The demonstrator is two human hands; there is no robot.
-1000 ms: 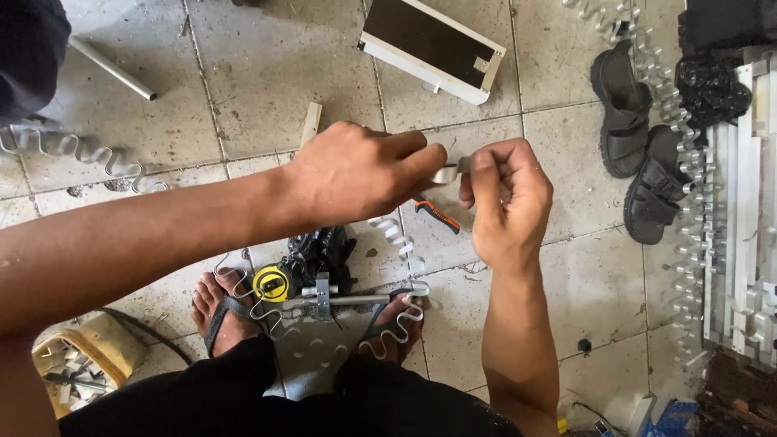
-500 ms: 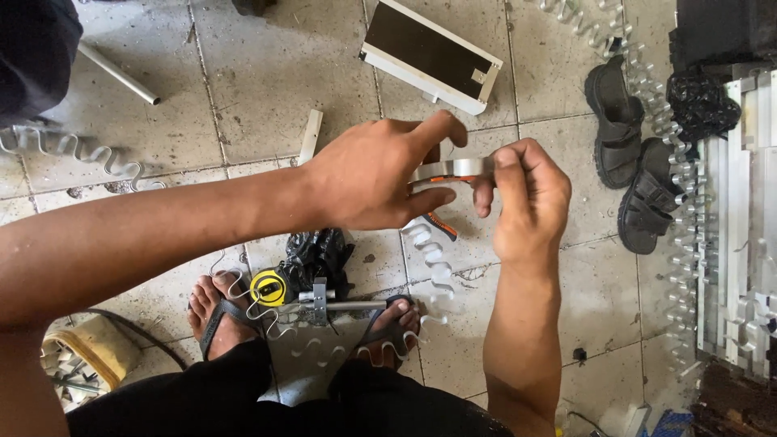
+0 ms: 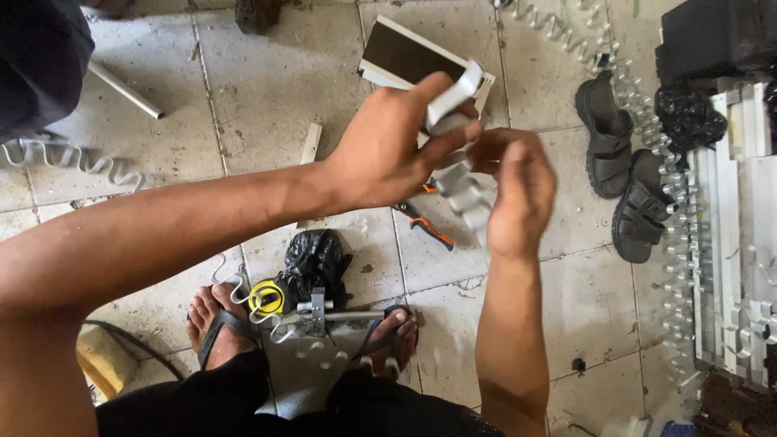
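A wavy, zigzag-bent strip of silver metal (image 3: pixel 463 182) runs between both my hands, held up above the tiled floor. My left hand (image 3: pixel 388 150) pinches the strip's upper end between thumb and fingers, with the tip sticking out at the top. My right hand (image 3: pixel 518 190) grips the strip just below and to the right, blurred by motion. Beneath them, on the floor between my sandalled feet, a small metal bending jig (image 3: pixel 317 311) rests beside a yellow tape measure (image 3: pixel 265 297).
Orange-handled pliers (image 3: pixel 425 222) lie on the tiles under my hands. A black plastic bag (image 3: pixel 316 259), a white-framed panel (image 3: pixel 405 57), a pair of dark sandals (image 3: pixel 627 174), several bent strips (image 3: pixel 672 243) and stacked aluminium profiles (image 3: pixel 732 235) lie around. A person in dark cloth (image 3: pixel 36 57) is at top left.
Both hands have risen with the strip. My left hand has shifted to its upper end, and more of the zigzag length now hangs between the hands.
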